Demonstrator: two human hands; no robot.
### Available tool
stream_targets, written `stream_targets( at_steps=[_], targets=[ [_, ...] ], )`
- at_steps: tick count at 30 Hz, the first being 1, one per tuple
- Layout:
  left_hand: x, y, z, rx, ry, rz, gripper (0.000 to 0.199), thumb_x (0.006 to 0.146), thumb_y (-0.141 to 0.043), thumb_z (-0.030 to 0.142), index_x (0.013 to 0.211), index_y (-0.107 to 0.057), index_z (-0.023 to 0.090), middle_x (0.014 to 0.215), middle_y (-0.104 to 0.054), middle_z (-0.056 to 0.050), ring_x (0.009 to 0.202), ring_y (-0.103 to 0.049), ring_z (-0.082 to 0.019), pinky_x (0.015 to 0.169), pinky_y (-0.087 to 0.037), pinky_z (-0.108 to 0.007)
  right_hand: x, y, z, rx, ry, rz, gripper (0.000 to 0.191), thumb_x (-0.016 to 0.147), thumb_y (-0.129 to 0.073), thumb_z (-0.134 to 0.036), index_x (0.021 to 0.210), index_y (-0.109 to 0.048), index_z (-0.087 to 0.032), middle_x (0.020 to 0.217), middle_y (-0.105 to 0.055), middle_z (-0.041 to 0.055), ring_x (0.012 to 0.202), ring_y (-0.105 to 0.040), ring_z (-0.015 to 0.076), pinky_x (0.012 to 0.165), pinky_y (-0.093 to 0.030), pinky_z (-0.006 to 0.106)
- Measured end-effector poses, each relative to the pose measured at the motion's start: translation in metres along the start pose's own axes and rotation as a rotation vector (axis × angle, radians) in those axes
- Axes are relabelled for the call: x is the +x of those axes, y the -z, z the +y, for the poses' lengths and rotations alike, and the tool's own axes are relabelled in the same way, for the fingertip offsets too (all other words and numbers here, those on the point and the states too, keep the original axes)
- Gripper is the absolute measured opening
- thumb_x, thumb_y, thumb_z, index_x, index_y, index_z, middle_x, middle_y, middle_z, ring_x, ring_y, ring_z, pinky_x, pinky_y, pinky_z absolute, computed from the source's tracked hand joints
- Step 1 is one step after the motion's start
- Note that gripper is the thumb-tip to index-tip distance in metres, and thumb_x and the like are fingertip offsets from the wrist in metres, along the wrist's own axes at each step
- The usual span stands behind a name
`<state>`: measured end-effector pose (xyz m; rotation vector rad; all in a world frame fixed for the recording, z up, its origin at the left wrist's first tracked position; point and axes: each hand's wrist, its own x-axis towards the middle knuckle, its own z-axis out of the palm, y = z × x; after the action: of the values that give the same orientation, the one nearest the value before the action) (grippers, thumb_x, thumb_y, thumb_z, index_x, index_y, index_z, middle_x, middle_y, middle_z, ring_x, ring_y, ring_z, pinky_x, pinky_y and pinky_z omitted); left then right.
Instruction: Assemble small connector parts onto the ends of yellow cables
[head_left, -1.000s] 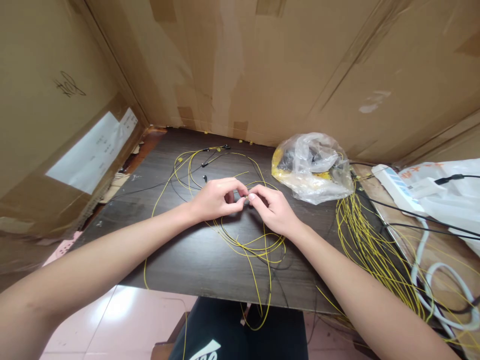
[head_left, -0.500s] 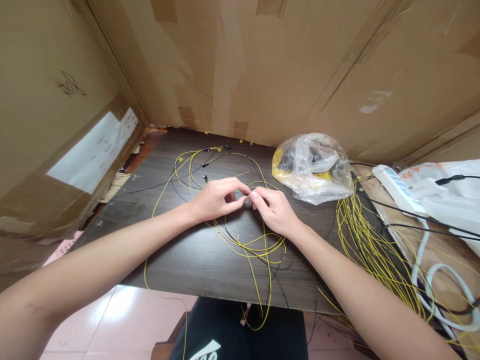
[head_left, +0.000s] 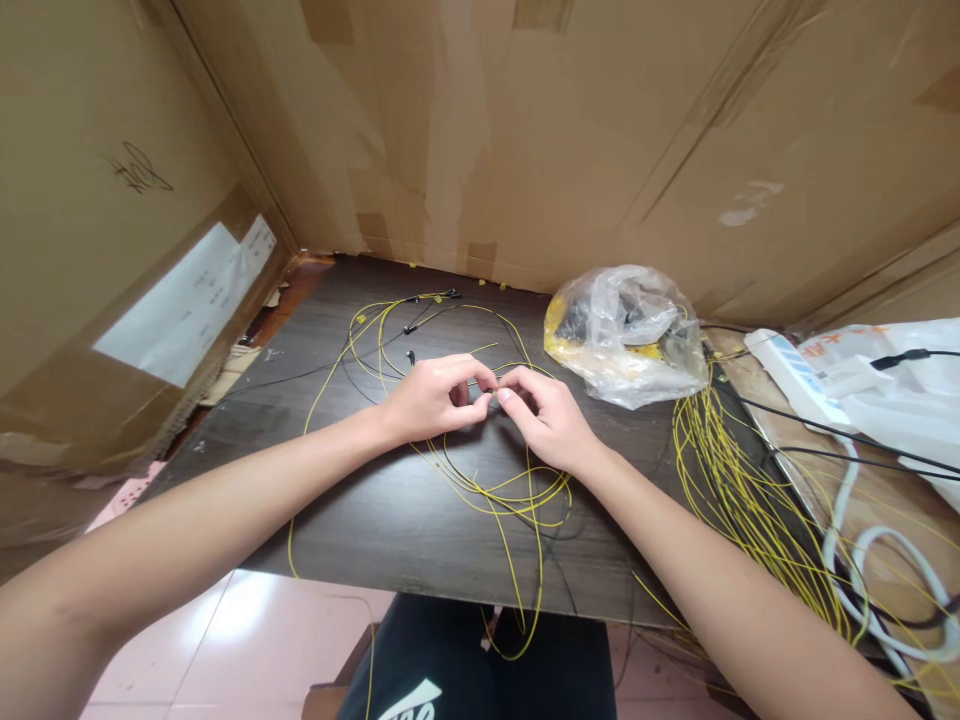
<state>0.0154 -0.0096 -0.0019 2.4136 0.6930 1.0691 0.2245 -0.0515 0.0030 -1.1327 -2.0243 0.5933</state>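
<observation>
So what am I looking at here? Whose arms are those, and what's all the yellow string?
Those arms belong to a person wearing a camera on their head, so you see what they see, looking down at a dark table. The left hand and right hand meet in the middle, fingers pinched together on something tiny; it is too small to tell what. The yellow string is thin yellow wires, looped loosely under the hands, with more in a bundle at the right. Behind sits a clear plastic bag, and a white power strip lies at the far right. Cardboard walls stand all around.
</observation>
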Motion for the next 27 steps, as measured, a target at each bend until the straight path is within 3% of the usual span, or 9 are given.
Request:
stream_targets(
  at_steps=[21, 27],
  targets=[
    [0.0004, 0.0001, -0.0036, -0.016, -0.061, 0.035, 0.01, 0.094, -0.068, 0.02, 0.099, -0.075, 0.014, 0.079, -0.071, -0.002, 0.056, -0.057, -0.007, 0.056, -0.046, -0.019, -0.0007, -0.001, 0.001, 0.065, -0.006, 0.037, 0.017, 0.099, -0.055, -0.032, 0.094, -0.064, -0.018, 0.071, -0.06, -0.0001, 0.06, -0.052, 0.0136, 0.06, -0.04, 0.027],
    [0.0005, -0.0005, -0.0045, -0.01, -0.109, 0.034, 0.011, 0.095, -0.067, 0.018, 0.1, -0.075, 0.014, 0.078, -0.07, -0.001, 0.057, -0.057, -0.008, 0.058, -0.047, -0.019, -0.0004, -0.0016, 0.0003, 0.03, 0.007, 0.019, 0.025, 0.102, -0.05, -0.034, 0.085, -0.059, -0.019, 0.069, -0.057, -0.0004, 0.061, -0.051, 0.0135, 0.061, -0.038, 0.027]
  ],
)
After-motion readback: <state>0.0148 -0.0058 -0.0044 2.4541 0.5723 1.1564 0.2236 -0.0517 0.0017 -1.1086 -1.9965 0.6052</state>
